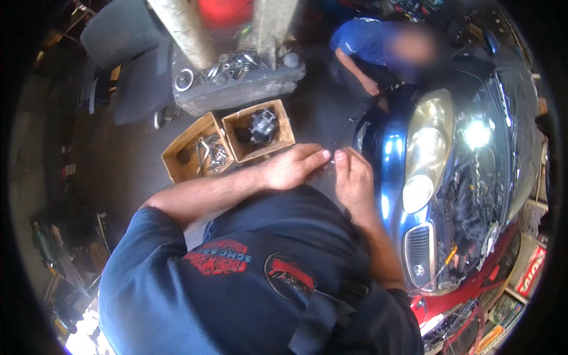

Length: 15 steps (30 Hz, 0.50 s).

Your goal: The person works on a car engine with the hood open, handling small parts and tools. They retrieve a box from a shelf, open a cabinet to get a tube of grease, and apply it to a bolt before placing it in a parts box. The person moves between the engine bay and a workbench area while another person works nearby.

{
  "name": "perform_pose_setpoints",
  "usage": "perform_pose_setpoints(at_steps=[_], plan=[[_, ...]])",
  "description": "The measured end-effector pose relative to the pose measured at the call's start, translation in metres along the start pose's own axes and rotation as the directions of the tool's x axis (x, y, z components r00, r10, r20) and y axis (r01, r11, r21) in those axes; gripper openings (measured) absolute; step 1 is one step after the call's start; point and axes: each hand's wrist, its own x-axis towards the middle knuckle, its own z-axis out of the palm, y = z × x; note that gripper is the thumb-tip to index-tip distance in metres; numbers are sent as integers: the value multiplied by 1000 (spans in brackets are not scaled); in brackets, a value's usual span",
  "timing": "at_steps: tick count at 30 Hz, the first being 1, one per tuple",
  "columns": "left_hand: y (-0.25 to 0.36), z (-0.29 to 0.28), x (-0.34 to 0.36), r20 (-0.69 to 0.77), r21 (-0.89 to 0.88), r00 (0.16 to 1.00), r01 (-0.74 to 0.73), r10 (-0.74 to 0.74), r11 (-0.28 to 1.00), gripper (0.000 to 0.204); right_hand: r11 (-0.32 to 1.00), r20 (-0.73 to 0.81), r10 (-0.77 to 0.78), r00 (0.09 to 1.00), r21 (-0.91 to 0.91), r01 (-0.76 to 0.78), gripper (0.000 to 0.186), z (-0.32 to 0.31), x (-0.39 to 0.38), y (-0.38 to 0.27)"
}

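In front of my body, my left hand [297, 165] and my right hand [354, 177] come together with fingertips pinched. Between them is a tiny pale bit, too small for me to name. Just beyond my left forearm sit two open cardboard boxes. One box [177, 155] holds wrenches and several metal sockets or fittings [214, 155]; the other box [239, 155] holds a grey metal part [262, 124] with a dark piece beside it. To the right of my right hand is the blue car's front [387, 177], its hood raised or off and the engine bay showing.
A dark workbench block [242, 94] carries loose metal parts, with pale posts rising from it. A black chair [139, 77] stands at the far left. A co-worker in a blue shirt [362, 44] crouches beside the car. The headlight [427, 148] and grille [419, 254] lie close on my right.
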Motion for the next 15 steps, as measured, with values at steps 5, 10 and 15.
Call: perform_pose_setpoints(at_steps=[5, 10, 15], plan=[[6, -11, 12, -64, -213, 963, 245, -264, 946, 46, 994, -35, -85, 996, -66, 83, 26, 13, 9, 10], [19, -23, 22, -52, 18, 890, 454, -452, 891, 63, 930, 4, -288, 958, -238, 281, 22, 26, 29, 18], [9, -31, 16, -186, 391, 975, 190, -125, 901, 61, 965, 40, -225, 974, -130, 228, 26, 35, 33, 18]])
